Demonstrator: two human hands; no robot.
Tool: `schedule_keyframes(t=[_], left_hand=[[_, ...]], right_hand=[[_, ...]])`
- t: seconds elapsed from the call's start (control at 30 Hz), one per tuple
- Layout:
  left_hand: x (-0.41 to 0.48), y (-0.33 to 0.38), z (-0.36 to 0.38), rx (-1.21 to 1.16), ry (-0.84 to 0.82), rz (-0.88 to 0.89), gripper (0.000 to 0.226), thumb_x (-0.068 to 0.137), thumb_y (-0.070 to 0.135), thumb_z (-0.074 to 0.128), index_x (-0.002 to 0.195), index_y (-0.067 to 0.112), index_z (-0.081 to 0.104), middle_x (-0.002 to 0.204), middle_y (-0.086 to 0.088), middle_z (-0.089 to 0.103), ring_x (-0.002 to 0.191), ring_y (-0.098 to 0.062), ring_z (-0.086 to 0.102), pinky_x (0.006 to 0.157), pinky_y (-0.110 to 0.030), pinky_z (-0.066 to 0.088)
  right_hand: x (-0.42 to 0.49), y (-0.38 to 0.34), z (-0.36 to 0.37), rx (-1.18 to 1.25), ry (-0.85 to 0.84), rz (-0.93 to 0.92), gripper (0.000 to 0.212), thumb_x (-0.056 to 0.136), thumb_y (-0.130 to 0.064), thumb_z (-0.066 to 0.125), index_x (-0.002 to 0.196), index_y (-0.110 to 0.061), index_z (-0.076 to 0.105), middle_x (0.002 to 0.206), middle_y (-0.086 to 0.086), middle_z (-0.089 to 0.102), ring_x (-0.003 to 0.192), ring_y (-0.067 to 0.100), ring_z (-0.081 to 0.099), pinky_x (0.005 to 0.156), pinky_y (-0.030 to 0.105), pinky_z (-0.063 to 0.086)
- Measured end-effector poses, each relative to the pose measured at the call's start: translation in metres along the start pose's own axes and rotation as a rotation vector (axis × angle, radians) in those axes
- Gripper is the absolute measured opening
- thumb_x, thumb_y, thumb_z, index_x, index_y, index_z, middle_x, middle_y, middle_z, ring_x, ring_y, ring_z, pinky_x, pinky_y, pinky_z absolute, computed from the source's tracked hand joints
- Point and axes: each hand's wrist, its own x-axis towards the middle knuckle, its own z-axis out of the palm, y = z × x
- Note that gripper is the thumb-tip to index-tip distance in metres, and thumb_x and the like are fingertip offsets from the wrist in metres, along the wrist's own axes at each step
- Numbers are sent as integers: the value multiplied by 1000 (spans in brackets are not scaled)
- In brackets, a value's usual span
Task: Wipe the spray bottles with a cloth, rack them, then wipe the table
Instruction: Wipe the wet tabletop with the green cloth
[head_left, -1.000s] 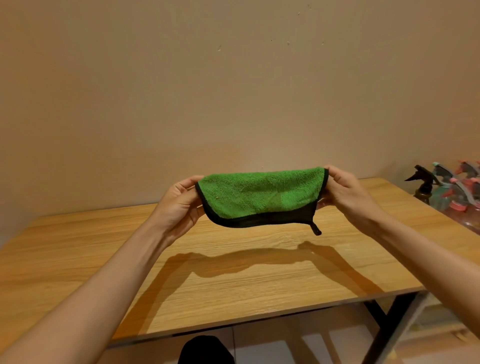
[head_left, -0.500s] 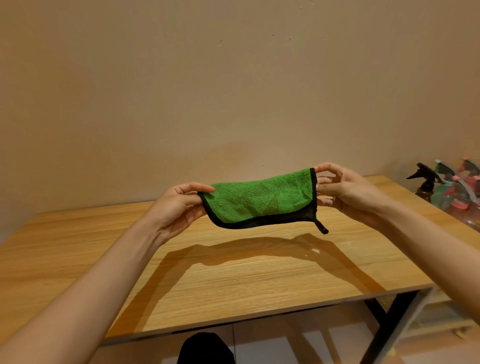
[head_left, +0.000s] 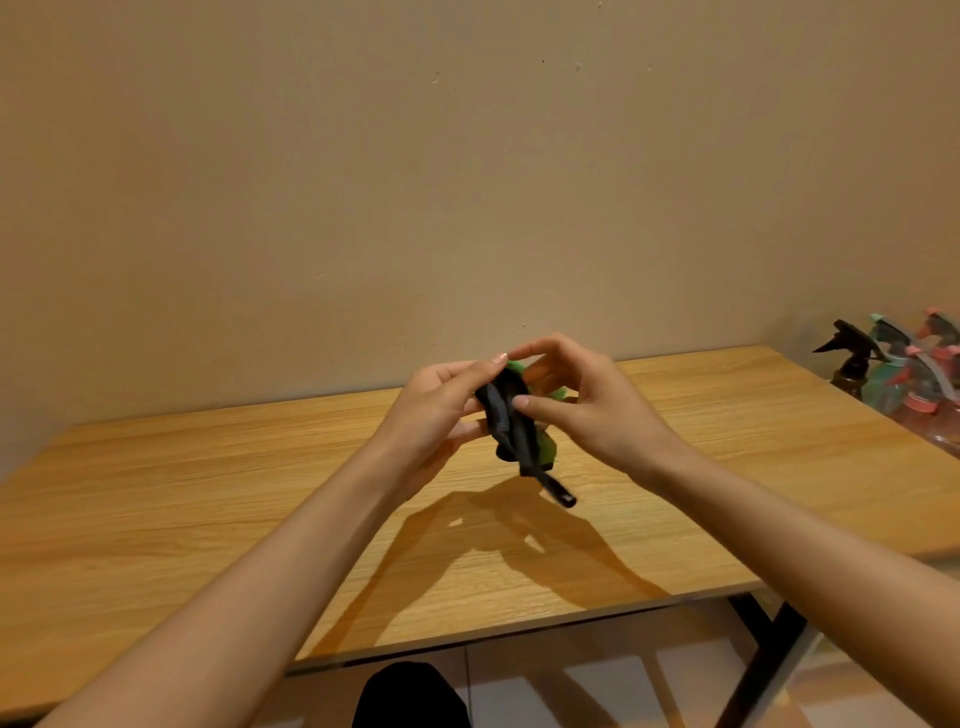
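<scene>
Beige wall (head_left: 467, 182) fills the top half, bare. Wood-grain counter (head_left: 208, 493) runs below it.

Spray bottles (head_left: 891, 371) are clustered at far right, past the counter's right edge: black bottle (head_left: 849, 364) nearest, a teal one next, pink triggers behind. What they stand on is cut off by the frame, so I can't tell if that's the rack.

Both hands meet over the middle of the counter. Left hand (head_left: 436, 415) curls round the cloth from the left, thumb over the top. Right hand (head_left: 587, 410) pinches the same bundle from the right, thumb on the near face.

Cloth (head_left: 506, 415) is green with black trim, bunched into a small wad between the two hands. It is held in the air above the counter, not touching it, and well apart from the bottles. Black hanging loop (head_left: 558, 491) dangles off its lower end.

Step, my read: folding the cloth into a wiping pad. Bottle wiping not started, nothing else in hand.

Next: one hand takes the wad alone and the other reaches right for the black bottle. That needs a turn right, since the bottles sit at the frame edge.
</scene>
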Motion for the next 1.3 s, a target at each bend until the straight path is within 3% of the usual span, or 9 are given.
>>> schedule_keyframes(t=[0.17, 0.33, 0.53, 0.63, 0.73, 0.87, 0.97, 1.13, 1.3], left_hand=[[-1, -2, -6, 115, 135, 51, 16, 98, 12, 68, 105, -1, 75, 106, -18, 77, 105, -28, 75, 91, -45, 61], [0, -1, -18, 35, 132, 55, 12, 94, -8, 62, 97, -1, 71, 94, -15, 73, 93, -23, 73, 76, -33, 61], [-3, 0, -24, -79, -14, 71, 28, 96, -8, 57, 108, 8, 75, 105, -14, 74, 100, -25, 71, 81, -34, 62], [-2, 2, -26, -109, -42, 95, 36, 100, -8, 52, 123, 14, 68, 105, -16, 74, 96, -23, 73, 82, -34, 63], [1, 0, -25, -59, -29, 102, 28, 105, -4, 47, 115, 16, 63, 97, -12, 73, 87, -20, 72, 73, -36, 63], [4, -7, -23, 239, 60, 111, 26, 111, 6, 42, 91, 19, 52, 86, -6, 60, 76, -19, 64, 62, -40, 60], [3, -11, -19, 201, 67, 72, 33, 110, 2, 37, 85, 14, 55, 85, -8, 60, 78, -19, 64, 65, -36, 59], [1, -17, -10, 106, 20, 36, 30, 95, -7, 64, 113, 16, 71, 121, -24, 65, 106, -32, 71, 88, -48, 62], [8, -27, 5, 166, 93, 84, 50, 88, -10, 73, 124, 23, 64, 119, -18, 67, 104, -29, 74, 82, -43, 64]], right_hand=[[-1, 4, 3, -241, -83, -172, 52, 91, -29, 75, 138, -32, 54, 119, -14, 68, 110, 2, 64, 79, 17, 55], [0, 20, -1, -324, 44, -238, 49, 87, -28, 80, 132, -27, 60, 119, -9, 63, 110, 4, 59, 79, 28, 55], [0, 34, -4, -132, 93, 46, 83, 79, -38, 85, 148, -37, 39, 133, -7, 54, 116, 2, 56, 94, 25, 50], [-3, 36, -8, 173, 37, 177, 93, 83, -26, 83, 155, -32, 23, 103, -6, 60, 90, 0, 64, 81, 17, 50], [-5, 39, -10, 259, 46, 164, 86, 88, -11, 77, 154, -25, 25, 79, -2, 54, 78, 7, 60, 77, 16, 49], [-5, 39, -11, 275, 63, 99, 61, 92, -7, 72, 139, -26, 39, 88, 1, 50, 76, 9, 56, 80, 26, 53], [-8, 39, -10, 254, 49, 76, 42, 97, -8, 66, 129, -28, 47, 93, -6, 53, 80, 17, 60, 79, 36, 54], [-13, 43, -12, 219, 65, 92, 17, 102, -9, 59, 114, -20, 64, 95, 0, 58, 83, 26, 66, 72, 41, 54], [-18, 52, -23, 169, 125, 127, 21, 102, -13, 60, 117, -26, 66, 108, 23, 59, 97, 45, 67, 83, 59, 55]])
